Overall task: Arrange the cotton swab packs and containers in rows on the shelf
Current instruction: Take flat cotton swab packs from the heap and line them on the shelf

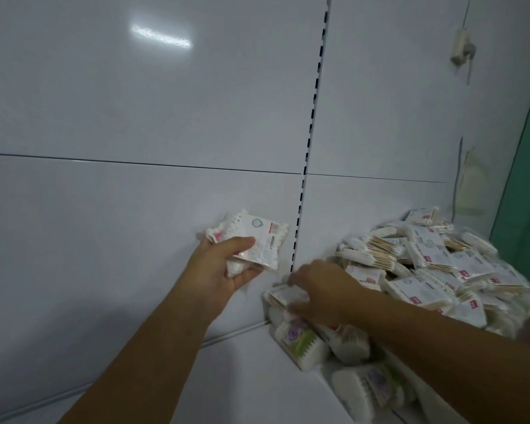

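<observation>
A small bundle of packs [259, 237] of cotton swabs sits in the left hand [224, 267], lifted off the shelf [227, 377] and held close to the white back panel [135, 209]. The thumb lies across the front of the bundle and the fingers curl under it, so the hand is clamped around it.

Just to the right, the right hand [322, 292] reaches to the left edge of the pile [435, 264]. Its fingers come over the top of one pack [283, 296] and its thumb shows below it, so it looks to be pinching that pack. The pile is a loose heap of packs lying at all angles, filling the right and far part of the shelf. A few green-labelled packs [300, 341] lie at its near left corner, touching the heap.

The left part of the shelf holds no row yet. A slotted strip [306, 179] runs up the back panel between the two hands.

The step in hand seems to be gathering: matching packs are being collected from the heap before any are set down. Next, the pinched pack should be pulled free without dragging its neighbours down, then squared up with the bundle. After that the bundle can stand against the back panel on the left to start a row.
</observation>
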